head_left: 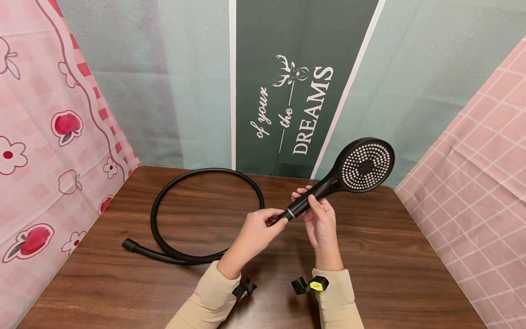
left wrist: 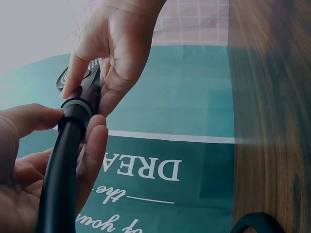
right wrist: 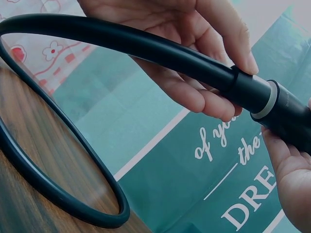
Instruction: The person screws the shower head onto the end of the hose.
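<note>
A black shower head (head_left: 365, 165) with pale nozzles is held up over the table, tilted to the upper right. Its handle (head_left: 306, 201) is gripped by my right hand (head_left: 322, 224), thumb on the near side. At the handle's lower end my left hand (head_left: 259, 230) pinches the end fitting of a black shower hose (head_left: 207, 170). In the right wrist view the hose fitting (right wrist: 252, 94) meets the handle at a pale ring (right wrist: 266, 100). The left wrist view shows the hose (left wrist: 60, 179) running down from that joint past the left palm.
The hose lies in a large loop on the brown wooden table (head_left: 370, 274), its free end (head_left: 129, 245) at the left. Behind stands a green fabric backdrop (head_left: 197, 91) with white lettering. Pink patterned cloths (head_left: 472, 183) hang at both sides.
</note>
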`<state>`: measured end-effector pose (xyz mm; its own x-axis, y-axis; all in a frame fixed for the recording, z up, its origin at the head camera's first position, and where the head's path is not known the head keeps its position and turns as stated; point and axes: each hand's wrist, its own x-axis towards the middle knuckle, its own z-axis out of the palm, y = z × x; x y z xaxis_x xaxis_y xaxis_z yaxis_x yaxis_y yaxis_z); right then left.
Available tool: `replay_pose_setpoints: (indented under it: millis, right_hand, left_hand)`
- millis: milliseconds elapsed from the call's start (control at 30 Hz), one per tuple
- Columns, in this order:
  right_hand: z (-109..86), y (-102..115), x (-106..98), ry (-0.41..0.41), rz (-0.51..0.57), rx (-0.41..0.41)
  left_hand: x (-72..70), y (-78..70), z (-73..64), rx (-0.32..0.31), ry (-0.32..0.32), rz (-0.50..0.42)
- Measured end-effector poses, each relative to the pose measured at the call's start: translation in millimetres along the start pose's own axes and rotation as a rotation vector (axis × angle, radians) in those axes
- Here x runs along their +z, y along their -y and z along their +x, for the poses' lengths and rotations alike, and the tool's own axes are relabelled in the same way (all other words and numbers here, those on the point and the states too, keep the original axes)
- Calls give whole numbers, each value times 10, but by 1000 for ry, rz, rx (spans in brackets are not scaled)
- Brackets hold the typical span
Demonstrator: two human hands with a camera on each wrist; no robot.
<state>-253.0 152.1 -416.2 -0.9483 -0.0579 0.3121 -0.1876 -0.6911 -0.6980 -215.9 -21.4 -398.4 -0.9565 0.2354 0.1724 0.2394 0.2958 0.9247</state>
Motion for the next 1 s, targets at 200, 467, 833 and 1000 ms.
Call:
replay_pose_setpoints:
  millis: [200, 467, 833, 1000]
  right_hand:
    - [-1, -1, 0, 3, 4, -4]
    - [-4, -2, 1, 0, 10, -6]
    - [-3, 0, 2, 7, 7, -10]
    - [-4, 1, 4, 10, 1, -7]
  left_hand:
    - [-8, -3, -3, -16, 6, -1]
    - [-14, -13, -8, -18, 10, 3]
    - [-6, -13, -5, -3, 6, 11]
    - [-7, -1, -3, -5, 3, 7]
